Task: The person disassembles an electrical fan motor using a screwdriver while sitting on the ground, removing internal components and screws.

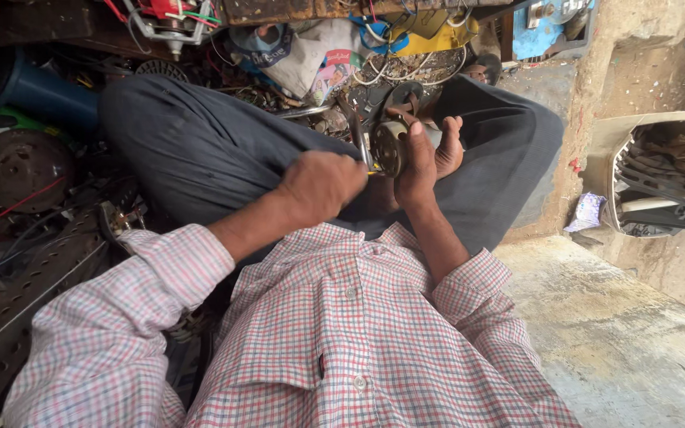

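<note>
Your right hand (428,158) grips a round metal motor part (390,147) above your lap (200,150); your left hand (323,184), fist closed, presses a thin tool (361,139) against it.

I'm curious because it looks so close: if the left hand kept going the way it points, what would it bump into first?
Probably the round metal part that the right hand holds; the left hand points at it with a thin tool, though depth is unclear.

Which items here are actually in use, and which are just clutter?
In use:
- left hand gripping a slim tool
- right hand holding a round metal part

Lying about:
- blue cylinder
- tangled wires
- perforated metal sheet
- crumpled wrapper
</note>
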